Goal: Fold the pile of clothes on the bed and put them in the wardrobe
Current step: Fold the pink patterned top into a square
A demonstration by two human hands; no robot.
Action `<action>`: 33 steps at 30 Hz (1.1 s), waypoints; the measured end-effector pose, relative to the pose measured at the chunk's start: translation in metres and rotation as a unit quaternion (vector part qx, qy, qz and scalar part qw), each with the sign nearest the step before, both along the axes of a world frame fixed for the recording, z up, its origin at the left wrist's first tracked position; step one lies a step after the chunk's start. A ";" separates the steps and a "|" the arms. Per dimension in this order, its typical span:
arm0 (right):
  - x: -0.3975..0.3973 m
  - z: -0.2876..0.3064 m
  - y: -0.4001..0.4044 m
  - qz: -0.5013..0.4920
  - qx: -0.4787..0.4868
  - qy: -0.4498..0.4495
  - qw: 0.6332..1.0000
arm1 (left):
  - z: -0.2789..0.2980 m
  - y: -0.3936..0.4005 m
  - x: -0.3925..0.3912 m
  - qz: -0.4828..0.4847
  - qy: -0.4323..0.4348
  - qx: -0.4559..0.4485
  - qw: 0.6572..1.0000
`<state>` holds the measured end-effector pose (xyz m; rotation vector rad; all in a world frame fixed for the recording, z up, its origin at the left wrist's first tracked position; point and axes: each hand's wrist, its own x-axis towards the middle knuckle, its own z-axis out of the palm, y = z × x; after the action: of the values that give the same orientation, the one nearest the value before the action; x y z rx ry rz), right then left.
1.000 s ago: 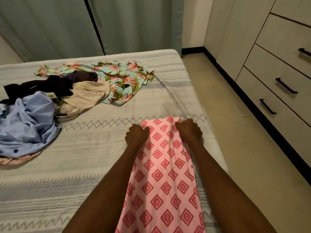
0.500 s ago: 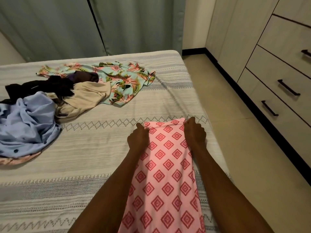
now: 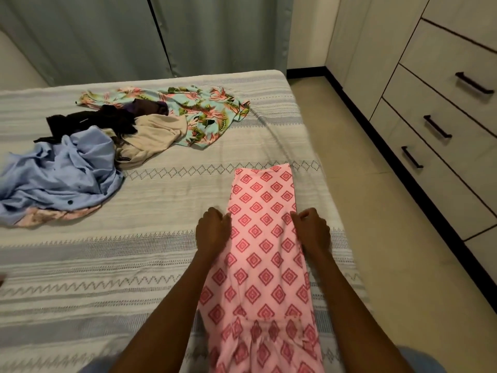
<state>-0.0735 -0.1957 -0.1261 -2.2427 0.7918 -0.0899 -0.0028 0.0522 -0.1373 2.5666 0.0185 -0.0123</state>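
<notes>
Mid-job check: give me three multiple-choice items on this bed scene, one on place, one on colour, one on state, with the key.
1. Where does the pink diamond-print garment lie?
A. on the bed's right side
B. on the floor
C. in a drawer

2. What colour is the buttoned shirt at the pile's left?
A. red
B. light blue
C. yellow

3. The wardrobe drawers are:
A. all closed
B. all open
C. removed

Key: 1 A, it lies flat near the bed edge, between the left hand and right hand; 2 B, pale blue cloth; 3 A, fronts sit flush.

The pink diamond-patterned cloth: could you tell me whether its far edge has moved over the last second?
No: the pink diamond-patterned cloth still ends at the bedspread's diamond band; both hands slid back.
</notes>
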 end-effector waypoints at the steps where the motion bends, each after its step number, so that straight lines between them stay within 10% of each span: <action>1: -0.017 0.001 0.002 0.005 -0.005 0.011 1.000 | -0.001 0.006 -0.017 -0.004 -0.006 -0.004 1.000; 33: -0.142 0.023 0.039 0.024 0.021 0.094 0.995 | 0.009 0.075 -0.167 0.052 0.108 -0.020 0.993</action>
<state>-0.2153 -0.1562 -0.1030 -2.2514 0.8301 0.1611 -0.1700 0.1275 -0.1283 2.5093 0.2325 -0.2489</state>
